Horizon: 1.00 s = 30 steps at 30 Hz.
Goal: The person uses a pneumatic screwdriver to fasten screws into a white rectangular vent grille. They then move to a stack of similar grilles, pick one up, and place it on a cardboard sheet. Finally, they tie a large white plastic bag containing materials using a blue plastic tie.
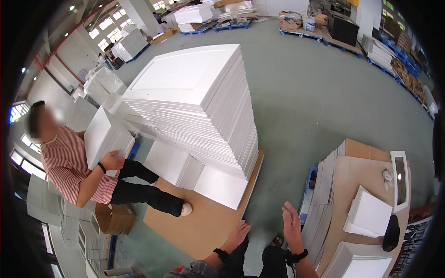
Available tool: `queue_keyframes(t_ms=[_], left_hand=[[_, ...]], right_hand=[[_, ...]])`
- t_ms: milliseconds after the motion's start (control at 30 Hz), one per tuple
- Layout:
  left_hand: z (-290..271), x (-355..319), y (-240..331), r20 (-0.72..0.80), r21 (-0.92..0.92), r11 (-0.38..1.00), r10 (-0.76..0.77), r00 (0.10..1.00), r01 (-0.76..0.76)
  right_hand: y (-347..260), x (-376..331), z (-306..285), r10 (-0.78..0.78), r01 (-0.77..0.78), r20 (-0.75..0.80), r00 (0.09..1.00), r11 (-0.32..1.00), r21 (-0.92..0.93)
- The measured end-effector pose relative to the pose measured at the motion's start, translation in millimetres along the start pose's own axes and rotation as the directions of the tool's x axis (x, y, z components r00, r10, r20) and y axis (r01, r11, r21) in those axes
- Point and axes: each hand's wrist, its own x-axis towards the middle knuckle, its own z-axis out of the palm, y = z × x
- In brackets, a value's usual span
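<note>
My left hand (237, 235) hovers low in front of my body, empty, its fingers loosely apart. To its right, my right hand (291, 223) is raised with its fingers stretched out, and nothing lies in it. Ahead of my left hand stands a tall stack of white panels (232, 116), the top one with a recessed face. Lower white panels (221, 186) lie at its foot on a brown board (174, 234). On the left, a person in a striped shirt (76, 169) carries several white panels (104, 136) in both hands.
At my right, a pallet stack topped with brown board (340, 183) bears white panels (369, 213), a white frame (400, 180) and a black object (391, 234). A cardboard box (114, 218) stands behind the person. Loaded pallets (301, 33) line the far floor.
</note>
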Motion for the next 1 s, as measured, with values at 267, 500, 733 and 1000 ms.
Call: queue_keyframes(t_ms=[267, 500, 733, 1000], left_hand=[[-48, -42, 111, -0.178, -0.175, 0.970, 0.138, 0.974, -0.170], [-103, -4, 134, -0.407, -0.318, 0.923, 0.076, 0.910, -0.219], [-145, 4, 202, -0.362, -0.370, 0.903, 0.074, 0.929, -0.217], [-129, 12, 162, -0.452, -0.164, 0.985, -0.026, 0.892, -0.054]], right_hand=[[-131, 92, 20, -0.013, 0.010, 0.013, 1.000, 0.972, 0.236], [-208, 188, 34, -0.123, 0.128, -0.035, 0.992, 0.969, 0.213], [-216, 270, 85, -0.097, 0.134, -0.140, 0.985, 0.948, 0.289], [-159, 335, 106, 0.069, -0.104, 0.134, 0.989, 0.957, 0.271]])
